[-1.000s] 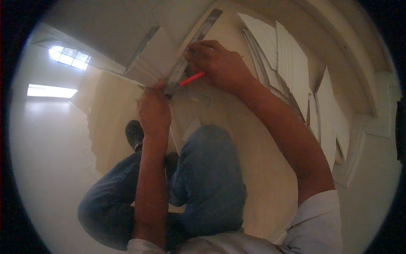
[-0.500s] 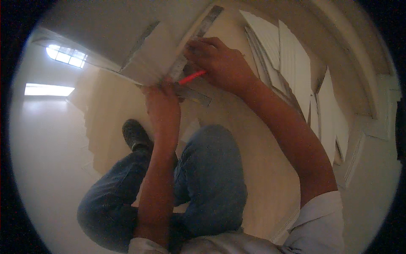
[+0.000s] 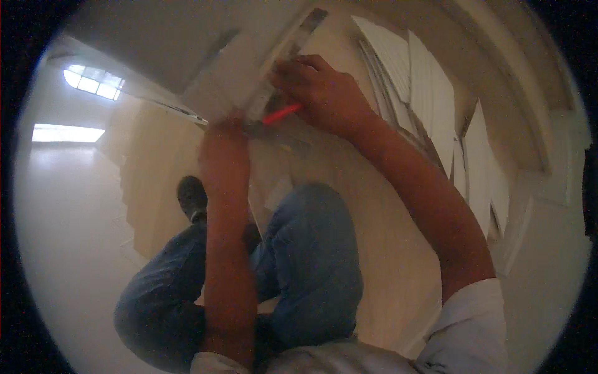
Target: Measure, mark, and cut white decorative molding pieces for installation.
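A grey metal straightedge [image 3: 309,25] runs diagonally along a pale, grooved board edge [image 3: 215,71] at top centre. My right hand [image 3: 317,93] is closed over the straightedge, with a slim red stick-like object [image 3: 280,113] under it, its right end hidden by the palm. My left hand [image 3: 224,146] reaches to the lower end of the straightedge and the board's corner; its fingers are smeared by motion. A blurred grey flat strip [image 3: 293,144] lies just below, between my hands.
Several white, ribbed panel pieces [image 3: 436,87] stand or lie along a wooden edge [image 3: 529,106] at right. My bent knees [image 3: 311,237] and a dark shoe [image 3: 192,196] are on the pale wooden floor [image 3: 392,268]. A white wall [image 3: 68,199] with windows [image 3: 92,81] is at left.
My left hand moved slightly right, then back left, and is now blurred. The right hand has stayed nearly in place on the straightedge.
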The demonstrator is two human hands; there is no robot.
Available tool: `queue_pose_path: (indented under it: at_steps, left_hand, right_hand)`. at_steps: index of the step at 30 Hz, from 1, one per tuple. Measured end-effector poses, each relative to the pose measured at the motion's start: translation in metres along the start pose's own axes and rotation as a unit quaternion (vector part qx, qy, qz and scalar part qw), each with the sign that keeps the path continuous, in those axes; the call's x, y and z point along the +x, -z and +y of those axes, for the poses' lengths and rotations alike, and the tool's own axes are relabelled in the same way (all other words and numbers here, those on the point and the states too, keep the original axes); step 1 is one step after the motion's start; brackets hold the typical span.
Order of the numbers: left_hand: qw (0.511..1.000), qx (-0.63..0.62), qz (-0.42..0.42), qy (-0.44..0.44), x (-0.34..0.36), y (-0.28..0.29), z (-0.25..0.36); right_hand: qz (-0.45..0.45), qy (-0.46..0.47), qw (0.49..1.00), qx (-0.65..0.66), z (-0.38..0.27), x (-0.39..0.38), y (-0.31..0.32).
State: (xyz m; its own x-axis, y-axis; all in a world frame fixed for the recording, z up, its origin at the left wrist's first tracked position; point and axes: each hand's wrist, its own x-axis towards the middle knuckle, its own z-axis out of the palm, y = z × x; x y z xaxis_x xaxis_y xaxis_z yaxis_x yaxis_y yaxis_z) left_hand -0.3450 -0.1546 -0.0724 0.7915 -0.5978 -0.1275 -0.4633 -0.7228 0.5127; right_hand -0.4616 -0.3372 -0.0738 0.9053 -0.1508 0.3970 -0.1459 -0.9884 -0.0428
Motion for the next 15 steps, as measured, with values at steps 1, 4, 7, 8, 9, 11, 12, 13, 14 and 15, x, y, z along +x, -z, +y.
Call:
queue_pose_path:
  at_steps: [1, 4, 7, 8, 9, 11, 12, 13, 14, 15]
  left_hand:
    - [0.999, 0.039, 0.001, -0.030, 0.003, -0.005, -0.004]
    - [0.994, -0.040, 0.020, -0.102, -0.001, -0.025, -0.003]
    - [0.990, 0.107, 0.021, -0.087, -0.010, -0.037, 0.015]
    - [0.990, 0.106, 0.022, -0.087, -0.013, -0.040, 0.018]
    - [0.992, 0.087, 0.027, -0.091, -0.010, -0.029, 0.015]
    - [0.992, 0.066, 0.026, -0.099, -0.002, -0.002, 0.010]
    - [0.997, 0.041, 0.025, -0.061, -0.004, 0.003, 0.012]
    - [0.999, 0.016, 0.024, -0.022, -0.005, 0.007, 0.013]
    - [0.999, 0.016, 0.025, -0.021, -0.005, 0.006, 0.007]
    - [0.998, 0.031, 0.034, -0.034, -0.005, 0.007, 0.003]
  right_hand:
    - [-0.003, -0.004, 1.000, -0.002, 0.002, -0.001, 0.002]
    - [-0.004, -0.007, 0.999, 0.046, 0.018, -0.012, 0.006]
    - [0.005, -0.006, 0.999, 0.050, 0.034, -0.025, 0.008]
    - [0.005, 0.009, 0.999, 0.042, 0.037, -0.028, 0.009]
    - [0.001, 0.012, 0.999, 0.032, 0.031, -0.020, 0.013]
    - [-0.004, -0.010, 1.000, 0.030, 0.014, -0.001, 0.021]
    - [-0.003, -0.013, 0.999, 0.033, 0.010, 0.003, 0.021]
    - [-0.003, -0.011, 0.999, 0.034, 0.007, 0.006, 0.020]
    - [-0.008, -0.014, 0.999, 0.029, 0.005, 0.008, 0.019]
    - [-0.010, -0.017, 0.999, 0.025, 0.001, 0.011, 0.020]
